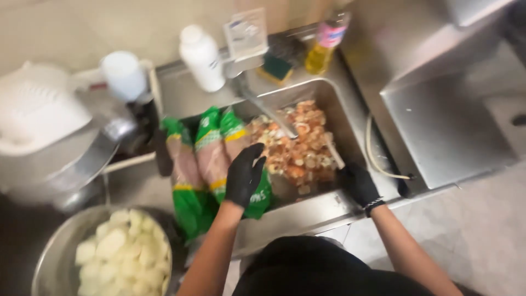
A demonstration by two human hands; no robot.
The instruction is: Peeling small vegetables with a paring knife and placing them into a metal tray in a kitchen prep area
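Note:
My left hand (244, 175) wears a black glove and rests on a green plastic bag (211, 159) of pale sausage-like food that lies over the left rim of a steel sink (334, 93). Two more green bags lie beside it. My right hand (359, 183), also gloved in black, grips a thin light-coloured handle (333, 155) that reaches into the sink. The sink holds a heap of orange and cream chopped pieces (298, 145), with a tap spout (268, 112) above them.
A steel bowl (52, 257) of peeled pale chunks sits at the lower left. A white bottle (201, 57), a green sponge (275, 67) and a yellow oil bottle (323, 46) stand behind the sink. White plastic lids lie at the left, a steel counter at the right.

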